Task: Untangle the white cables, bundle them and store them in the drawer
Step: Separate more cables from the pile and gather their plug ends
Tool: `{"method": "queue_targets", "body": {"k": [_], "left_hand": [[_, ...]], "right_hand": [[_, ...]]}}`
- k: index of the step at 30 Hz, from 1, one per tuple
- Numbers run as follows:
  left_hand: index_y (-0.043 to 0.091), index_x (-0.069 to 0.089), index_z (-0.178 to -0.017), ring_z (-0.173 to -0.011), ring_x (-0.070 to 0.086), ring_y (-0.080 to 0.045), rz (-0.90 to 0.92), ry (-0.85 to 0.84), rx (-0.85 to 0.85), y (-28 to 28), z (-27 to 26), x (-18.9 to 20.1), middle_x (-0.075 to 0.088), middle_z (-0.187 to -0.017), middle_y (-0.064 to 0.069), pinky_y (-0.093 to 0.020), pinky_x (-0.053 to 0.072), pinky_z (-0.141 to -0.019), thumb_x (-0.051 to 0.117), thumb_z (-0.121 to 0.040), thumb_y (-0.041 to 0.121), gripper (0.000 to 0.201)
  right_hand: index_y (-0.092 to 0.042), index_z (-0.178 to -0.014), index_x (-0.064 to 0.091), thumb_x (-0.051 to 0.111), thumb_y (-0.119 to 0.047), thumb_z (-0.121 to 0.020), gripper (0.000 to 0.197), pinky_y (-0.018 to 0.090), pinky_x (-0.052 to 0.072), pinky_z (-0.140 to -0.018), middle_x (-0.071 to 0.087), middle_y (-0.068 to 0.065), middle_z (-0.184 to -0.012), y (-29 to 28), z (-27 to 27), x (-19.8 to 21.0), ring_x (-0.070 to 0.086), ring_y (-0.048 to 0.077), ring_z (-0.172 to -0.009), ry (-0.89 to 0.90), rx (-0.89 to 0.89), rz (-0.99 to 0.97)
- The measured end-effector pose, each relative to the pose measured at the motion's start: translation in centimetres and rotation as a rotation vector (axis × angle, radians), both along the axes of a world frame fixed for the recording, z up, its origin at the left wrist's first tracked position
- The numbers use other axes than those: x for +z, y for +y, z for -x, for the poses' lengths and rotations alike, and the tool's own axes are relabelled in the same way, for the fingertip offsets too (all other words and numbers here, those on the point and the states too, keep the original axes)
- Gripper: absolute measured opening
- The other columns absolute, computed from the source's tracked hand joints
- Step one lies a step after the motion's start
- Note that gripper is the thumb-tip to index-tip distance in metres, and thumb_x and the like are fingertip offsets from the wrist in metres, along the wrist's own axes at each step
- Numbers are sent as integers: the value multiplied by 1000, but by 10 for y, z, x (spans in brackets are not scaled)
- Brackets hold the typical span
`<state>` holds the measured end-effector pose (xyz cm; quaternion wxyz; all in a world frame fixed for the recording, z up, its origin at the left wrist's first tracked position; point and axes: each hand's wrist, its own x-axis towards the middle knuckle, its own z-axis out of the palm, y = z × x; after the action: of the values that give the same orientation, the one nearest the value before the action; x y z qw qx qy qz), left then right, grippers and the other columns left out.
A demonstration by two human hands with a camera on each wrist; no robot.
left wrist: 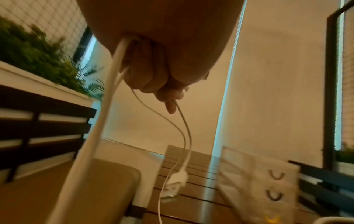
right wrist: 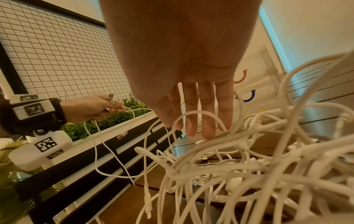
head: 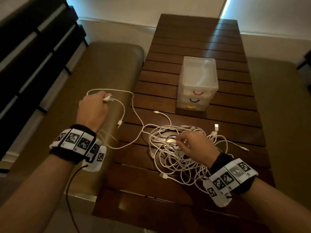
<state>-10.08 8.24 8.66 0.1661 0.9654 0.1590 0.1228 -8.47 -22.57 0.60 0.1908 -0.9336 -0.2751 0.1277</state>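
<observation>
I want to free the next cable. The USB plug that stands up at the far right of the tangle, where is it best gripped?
Pinch the USB plug by its flat white shell, coming from above with the right hand. It stands clear of the cable tangle, so its sides seem free.

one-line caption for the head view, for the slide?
Left hand grips a white cable pulled from the tangle; right hand rests open on it, drawer unit shut behind.

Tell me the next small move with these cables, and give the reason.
Probably draw the left hand further left while the right hand steadies the tangled pile. The left hand grips one cable near its plug, but that cable runs back into the tangle on the table, and the right fingers are spread over the pile.
</observation>
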Motion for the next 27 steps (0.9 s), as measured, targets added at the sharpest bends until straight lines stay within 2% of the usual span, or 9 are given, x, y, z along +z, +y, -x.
{"method": "queue_targets", "body": {"k": [4, 9, 13, 15, 18, 20, 23, 25, 27], "left_hand": [[6, 63, -104, -92, 60, -42, -73, 44, 128, 23, -5, -6, 65, -99, -20, -48, 47, -78, 43, -98, 13, 22], [17, 59, -124, -106, 58, -32, -44, 6, 154, 37, -4, -12, 56, -123, -8, -44, 45, -90, 42, -98, 11, 32], [19, 65, -115, -107, 60, -18, 159, -55, 77, 35, 2, -16, 69, -107, 0, -33, 45, -93, 42, -94, 2, 36], [23, 67, -108, -94, 61, -9, 256, -77, 30, 25, 5, -22, 68, -92, 8, -24, 45, -83, 41, -95, 4, 34], [28, 67, -94, -66, 56, -1, 349, -52, -7, 8, 4, -32, 62, -72, 10, -18, 38, -61, 41, -102, 21, 29], [26, 68, -82, -54, 53, -5, 455, -50, -47, -5, 3, -37, 60, -62, 6, -22, 38, -55, 38, -103, 38, 39], [22, 67, -68, -54, 58, -17, 658, -37, -114, -28, 1, -41, 56, -53, 4, -34, 48, -57, 33, -99, 56, 57], [20, 66, -63, -53, 57, -19, 750, -2, -144, -43, -4, -44, 52, -51, 3, -30, 46, -53, 33, -98, 56, 60], [23, 66, -61, -55, 56, -16, 700, 25, -184, -55, -11, -51, 55, -55, 0, -27, 41, -54, 32, -99, 53, 59]], "right_hand": [[-25, -104, 70, 55, -35, -95, 21, 35, 52, -79, 71, -4, -100, 11, 0, 1, 64, 13, -89, 1, 42, 20], [-24, -108, 69, 56, -36, -95, 21, 29, 48, -77, 67, -5, -103, 10, 0, -6, 61, 12, -91, 9, 50, 43], [-25, -104, 71, 59, -35, -93, 19, 29, 46, -76, 65, -5, -101, 10, 1, -11, 61, 14, -92, 19, 64, 72], [-27, -105, 70, 59, -36, -93, 19, 30, 48, -78, 66, -5, -102, 11, 1, -12, 62, 13, -93, 19, 61, 75], [-27, -108, 69, 58, -37, -94, 20, 32, 49, -81, 66, -4, -104, 13, 1, -10, 62, 14, -95, 28, 64, 77], [-26, -111, 68, 57, -37, -94, 22, 31, 49, -81, 67, -3, -106, 13, 1, -10, 62, 16, -97, 29, 64, 80], [-23, -111, 67, 56, -35, -95, 23, 33, 48, -80, 69, 0, -106, 13, 3, -5, 64, 20, -98, 3, 66, 72], [-22, -105, 69, 53, -36, -95, 23, 35, 51, -75, 71, -1, -98, 16, 3, 5, 66, 20, -92, -57, 85, 53], [-24, -96, 69, 51, -40, -95, 24, 34, 51, -67, 72, -5, -86, 21, 0, 21, 66, 15, -79, -121, 76, -10]]}}
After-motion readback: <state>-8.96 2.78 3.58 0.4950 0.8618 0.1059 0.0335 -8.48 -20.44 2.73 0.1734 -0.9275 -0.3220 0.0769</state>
